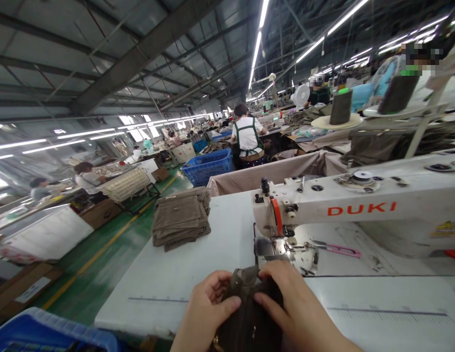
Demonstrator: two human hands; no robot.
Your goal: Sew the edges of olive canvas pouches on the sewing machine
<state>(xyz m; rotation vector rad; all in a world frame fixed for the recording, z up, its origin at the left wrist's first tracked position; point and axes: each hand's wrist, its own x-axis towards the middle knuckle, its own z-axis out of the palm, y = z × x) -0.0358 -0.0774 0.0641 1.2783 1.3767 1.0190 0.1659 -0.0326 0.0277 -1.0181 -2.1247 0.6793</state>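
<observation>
A dark olive-brown fabric piece [251,318] is held between my two hands at the front edge of the sewing table. My left hand [208,305] grips its left side, thumb on top and fingers curled. On the other side my right hand [286,296] pinches the cloth, its thumb pressed on the upper face. Just beyond the cloth is the needle area of a white sewing machine [362,210]. A pair of pink-handled thread snips [339,249] lies on the machine bed. To the left rests a stack of folded brown fabric pieces [181,217].
The white table [157,278] bears printed rulers. Beyond it stand a blue basket [208,166] and a seated person [247,134] with their back to me. Thread cones [340,107] are at the right. At lower left is another blue crate [54,332].
</observation>
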